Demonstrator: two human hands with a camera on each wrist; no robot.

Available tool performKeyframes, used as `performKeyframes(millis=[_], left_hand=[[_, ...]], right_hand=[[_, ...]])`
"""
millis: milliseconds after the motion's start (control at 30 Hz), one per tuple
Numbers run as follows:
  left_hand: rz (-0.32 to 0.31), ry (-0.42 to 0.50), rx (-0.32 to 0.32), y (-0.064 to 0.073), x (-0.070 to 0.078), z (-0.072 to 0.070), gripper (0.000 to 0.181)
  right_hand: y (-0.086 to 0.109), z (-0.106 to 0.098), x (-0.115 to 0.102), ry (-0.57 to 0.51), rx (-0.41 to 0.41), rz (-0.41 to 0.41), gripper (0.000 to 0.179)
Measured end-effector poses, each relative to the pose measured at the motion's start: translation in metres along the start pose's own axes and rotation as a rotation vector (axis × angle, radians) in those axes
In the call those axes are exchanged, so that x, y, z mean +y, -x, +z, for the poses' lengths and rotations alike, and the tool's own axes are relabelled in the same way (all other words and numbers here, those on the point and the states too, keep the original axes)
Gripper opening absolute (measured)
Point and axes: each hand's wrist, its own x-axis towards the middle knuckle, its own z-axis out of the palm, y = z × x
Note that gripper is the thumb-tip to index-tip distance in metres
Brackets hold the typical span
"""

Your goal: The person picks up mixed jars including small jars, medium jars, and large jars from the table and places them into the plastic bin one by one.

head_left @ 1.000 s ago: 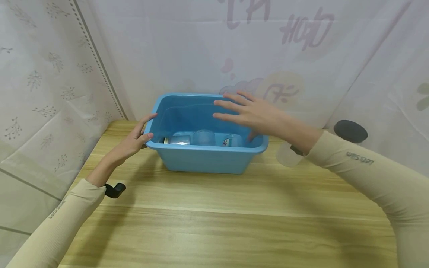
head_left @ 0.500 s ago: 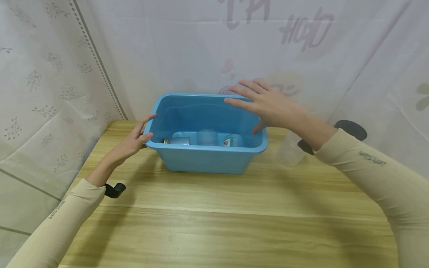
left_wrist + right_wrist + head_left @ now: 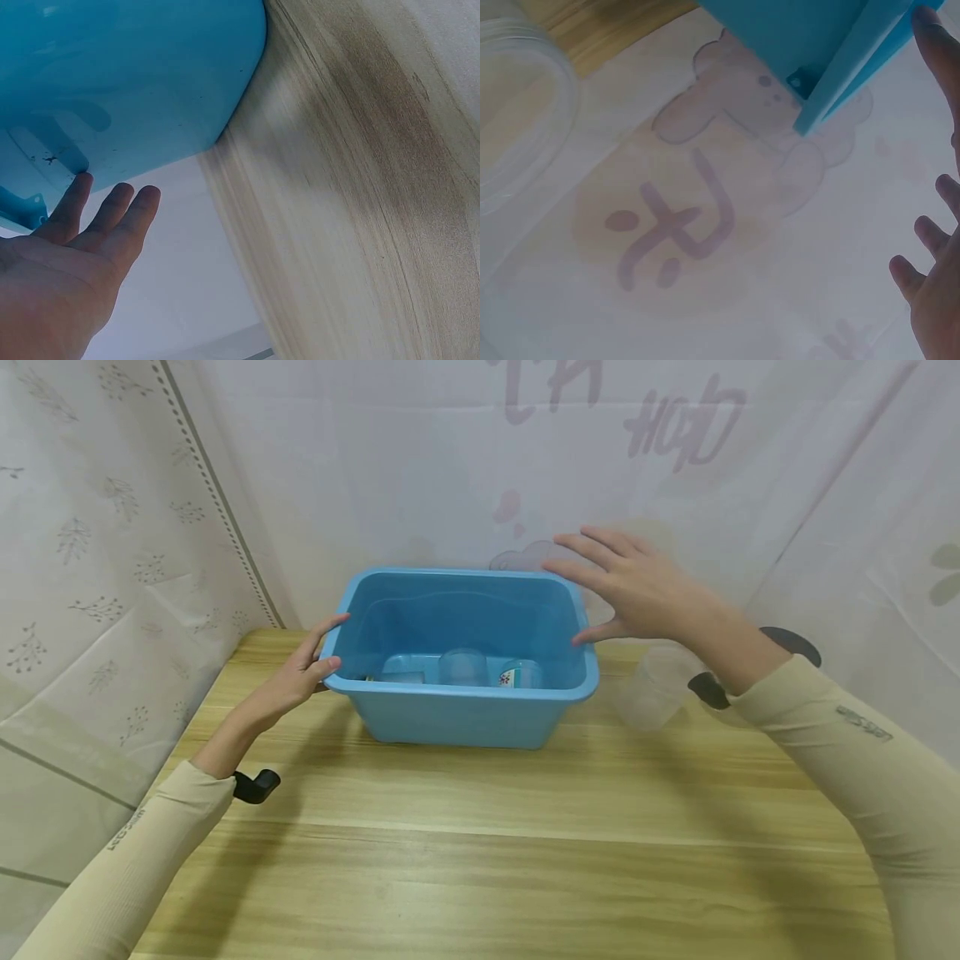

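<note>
A blue plastic basin (image 3: 457,718) stands on the wooden table near the curtain. My left hand (image 3: 288,681) holds its left rim, thumb on top; in the left wrist view the other fingers (image 3: 135,217) reach below, against the outer wall. Inside the basin lie a clear container (image 3: 403,677), a rounded clear one (image 3: 462,667) and a clear jar with a printed label (image 3: 522,674), all partly hidden by the front wall. My right hand (image 3: 645,593) is spread beside the right rim, its thumb at the edge, nothing in its grasp.
Right of the basin, a clear plastic jar (image 3: 656,689) is on the table (image 3: 480,860). Behind the right wrist shows a dark round lid (image 3: 797,645), mostly covered by the arm. Printed curtains (image 3: 420,468) hang close behind and at both sides.
My right hand has moved right, from over the basin's inside to its right rim, uncovering more of the inside. The left hand and the basin have stayed in place.
</note>
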Motion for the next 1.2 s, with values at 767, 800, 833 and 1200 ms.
performKeyframes(millis=[767, 800, 833, 1200], left_hand=[[-0.003, 0.001, 0.0, -0.001, -0.001, 0.001, 0.064], [-0.003, 0.0, -0.001, -0.001, -0.001, 0.001, 0.064], [-0.001, 0.0, -0.001, -0.001, -0.001, 0.001, 0.064], [0.002, 0.001, 0.01, 0.0, 0.0, 0.002, 0.064]], right_hand=[[0.058, 0.017, 0.019, -0.319, 0.051, 0.338, 0.1], [0.06, 0.017, 0.019, -0.344, 0.051, 0.362, 0.1], [0.063, 0.018, 0.019, -0.37, 0.052, 0.385, 0.098], [0.096, 0.04, 0.013, -0.62, 0.24, 0.53, 0.09]])
